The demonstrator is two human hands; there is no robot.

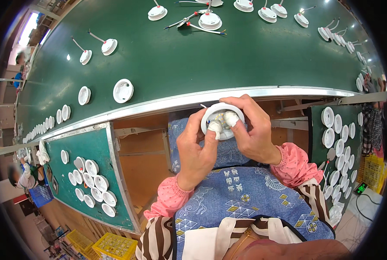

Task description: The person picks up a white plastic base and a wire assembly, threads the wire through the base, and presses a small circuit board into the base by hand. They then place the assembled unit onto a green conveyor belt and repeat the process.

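I saw yellow crates (115,246) on the floor at seven o'clock, slatted and open-topped, and another yellow crate (374,167) at the far right, about four o'clock; any labels on them were too small for me to make out.

At the centre of my view, both hands held one round white lamp housing (221,120) over the lap, just below the metal edge of the long green worktop (180,65). My left hand (196,151) gripped it from below, at its six to seven o'clock side, thumb with a white fingertip cover pressed into the open face. My right hand (256,130) was clamped over it from one to four o'clock, fingers curled across the rim and a covered fingertip also pressing inside, where small yellowish dots showed.

A blue patterned apron (241,195) and pink cuffs sat under the wrists.

On the worktop, more white housings with wires (210,21) lay at twelve o'clock, well apart from the hands. A smaller green side table (87,149) at eight o'clock carried a cluster of white round covers (93,182); another such stack (338,143) lay at three o'clock.
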